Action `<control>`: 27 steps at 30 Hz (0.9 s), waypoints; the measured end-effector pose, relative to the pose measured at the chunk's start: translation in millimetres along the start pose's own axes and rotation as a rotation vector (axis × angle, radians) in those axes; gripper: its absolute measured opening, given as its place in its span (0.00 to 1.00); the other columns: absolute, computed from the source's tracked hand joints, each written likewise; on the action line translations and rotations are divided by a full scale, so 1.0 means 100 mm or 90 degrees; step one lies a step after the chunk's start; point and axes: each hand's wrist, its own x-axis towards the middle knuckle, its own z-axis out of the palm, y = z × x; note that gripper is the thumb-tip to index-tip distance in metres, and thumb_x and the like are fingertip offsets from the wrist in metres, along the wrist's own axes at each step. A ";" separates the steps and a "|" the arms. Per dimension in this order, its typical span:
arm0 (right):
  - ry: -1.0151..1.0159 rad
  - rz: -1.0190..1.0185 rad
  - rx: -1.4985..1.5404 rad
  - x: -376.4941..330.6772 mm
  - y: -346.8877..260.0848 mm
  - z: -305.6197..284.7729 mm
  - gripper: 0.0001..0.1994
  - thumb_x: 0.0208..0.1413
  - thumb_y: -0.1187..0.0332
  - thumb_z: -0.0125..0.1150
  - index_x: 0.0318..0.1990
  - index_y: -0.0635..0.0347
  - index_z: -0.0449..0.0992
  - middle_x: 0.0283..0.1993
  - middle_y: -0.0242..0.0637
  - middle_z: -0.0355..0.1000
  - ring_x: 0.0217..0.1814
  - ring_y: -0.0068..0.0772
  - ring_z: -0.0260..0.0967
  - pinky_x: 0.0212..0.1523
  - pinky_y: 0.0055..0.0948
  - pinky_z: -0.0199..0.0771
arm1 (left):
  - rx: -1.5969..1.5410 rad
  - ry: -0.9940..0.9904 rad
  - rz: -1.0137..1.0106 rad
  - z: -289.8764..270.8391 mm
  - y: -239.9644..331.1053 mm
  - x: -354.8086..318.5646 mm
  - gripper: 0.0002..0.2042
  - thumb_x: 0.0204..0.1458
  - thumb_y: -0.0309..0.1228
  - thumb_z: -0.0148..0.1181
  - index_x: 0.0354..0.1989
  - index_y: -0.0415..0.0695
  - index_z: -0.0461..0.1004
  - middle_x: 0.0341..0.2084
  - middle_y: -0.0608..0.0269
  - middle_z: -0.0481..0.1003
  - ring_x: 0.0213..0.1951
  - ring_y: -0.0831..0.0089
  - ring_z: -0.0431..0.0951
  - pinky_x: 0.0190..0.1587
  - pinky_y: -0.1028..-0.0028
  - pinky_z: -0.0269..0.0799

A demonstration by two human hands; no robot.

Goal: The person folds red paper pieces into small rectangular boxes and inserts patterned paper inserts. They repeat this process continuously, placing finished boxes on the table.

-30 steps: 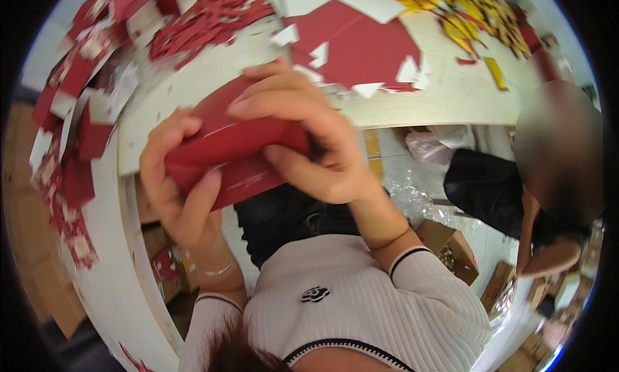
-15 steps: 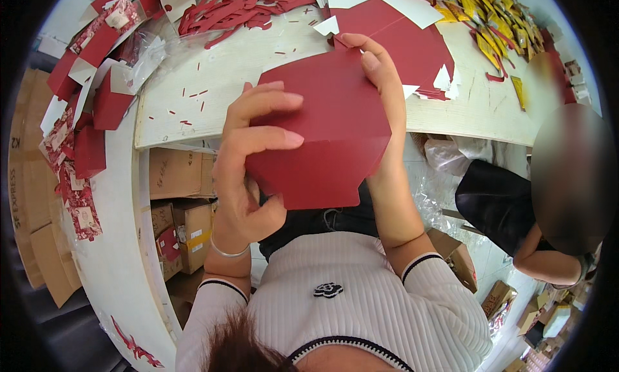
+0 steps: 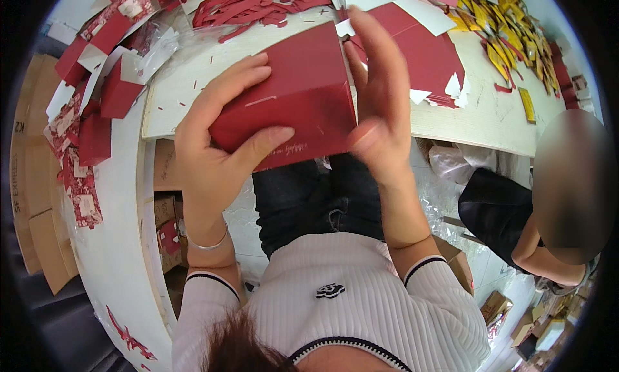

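A dark red cardboard box is held up in front of me, with a slot-like pale line and light lettering on its near faces. My left hand grips its left side, fingers over the top and thumb on the near face. At the box's right edge is my right hand, fingers stretched upward and apart. Its thumb, smeared by motion, is by the lower right corner; whether it touches is unclear. Behind the hands, flat red cardboard sheets with white flaps lie stacked on the white table.
Red strips are heaped at the back. Folded red boxes and patterned red pieces line the left side. Yellow packets lie far right. Another person sits at the right. Brown cartons stand under the table.
The box has turned and tilted, now showing squared edges and lettering. My left hand has shifted left with its thumb on the near face. My right hand has loosened from around the box.
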 end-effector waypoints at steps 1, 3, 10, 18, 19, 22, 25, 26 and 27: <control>-0.080 0.027 0.078 0.06 -0.15 0.02 0.30 0.41 0.64 0.60 0.55 0.59 0.60 0.60 0.49 0.49 0.64 0.48 0.42 0.61 0.39 0.42 | 0.009 0.010 -0.007 0.00 0.00 0.01 0.21 0.34 0.24 0.66 0.42 0.38 0.71 0.44 0.52 0.70 0.47 0.65 0.70 0.48 0.72 0.65; -0.094 -0.020 -0.090 0.04 -0.09 0.04 0.28 0.40 0.70 0.58 0.53 0.64 0.61 0.60 0.50 0.52 0.64 0.43 0.46 0.62 0.39 0.41 | 0.020 0.021 -0.015 0.02 0.01 0.02 0.20 0.35 0.23 0.66 0.41 0.38 0.71 0.44 0.53 0.71 0.46 0.66 0.70 0.48 0.72 0.65; -0.095 -0.064 -0.093 0.08 -0.05 0.02 0.21 0.39 0.68 0.56 0.44 0.63 0.65 0.59 0.54 0.52 0.64 0.47 0.45 0.61 0.39 0.43 | 0.087 0.003 0.057 -0.01 0.01 0.04 0.18 0.37 0.24 0.63 0.41 0.39 0.72 0.44 0.53 0.70 0.48 0.62 0.69 0.50 0.70 0.63; 0.107 0.080 0.235 0.06 -0.08 0.09 0.26 0.53 0.53 0.44 0.52 0.64 0.60 0.61 0.50 0.48 0.63 0.40 0.45 0.60 0.37 0.47 | 0.190 -0.072 0.196 0.00 -0.04 -0.03 0.17 0.41 0.24 0.57 0.44 0.44 0.73 0.49 0.51 0.66 0.52 0.53 0.63 0.53 0.64 0.59; 0.141 0.112 0.217 0.06 -0.08 0.11 0.28 0.54 0.49 0.42 0.53 0.64 0.57 0.62 0.51 0.47 0.65 0.41 0.44 0.60 0.37 0.49 | 0.224 -0.061 0.237 0.00 -0.06 -0.05 0.17 0.42 0.24 0.56 0.44 0.45 0.73 0.49 0.51 0.66 0.53 0.52 0.63 0.53 0.64 0.60; 0.098 0.287 0.362 0.05 -0.15 0.09 0.30 0.54 0.54 0.45 0.60 0.61 0.49 0.60 0.49 0.51 0.62 0.37 0.48 0.58 0.32 0.51 | 0.300 -0.003 0.315 0.05 -0.10 -0.08 0.17 0.41 0.19 0.55 0.42 0.49 0.74 0.49 0.53 0.66 0.52 0.50 0.63 0.51 0.63 0.63; 0.057 0.306 0.394 0.05 -0.15 0.08 0.34 0.52 0.57 0.50 0.62 0.58 0.42 0.58 0.49 0.54 0.59 0.36 0.53 0.57 0.31 0.52 | 0.337 0.022 0.311 0.08 -0.15 -0.12 0.18 0.40 0.21 0.57 0.42 0.52 0.74 0.50 0.52 0.65 0.53 0.50 0.62 0.51 0.62 0.64; 0.056 0.285 0.361 0.04 -0.14 0.11 0.35 0.52 0.58 0.51 0.63 0.58 0.41 0.57 0.49 0.54 0.58 0.36 0.54 0.57 0.31 0.52 | 0.357 0.027 0.289 0.07 -0.17 -0.15 0.18 0.40 0.22 0.58 0.43 0.53 0.74 0.50 0.51 0.64 0.54 0.50 0.61 0.52 0.61 0.62; 0.055 0.264 0.327 0.03 -0.13 0.13 0.36 0.51 0.58 0.52 0.63 0.58 0.40 0.57 0.49 0.54 0.58 0.36 0.54 0.57 0.31 0.52 | 0.377 0.033 0.266 0.06 -0.18 -0.16 0.18 0.40 0.24 0.59 0.43 0.53 0.73 0.51 0.50 0.62 0.55 0.50 0.59 0.53 0.60 0.61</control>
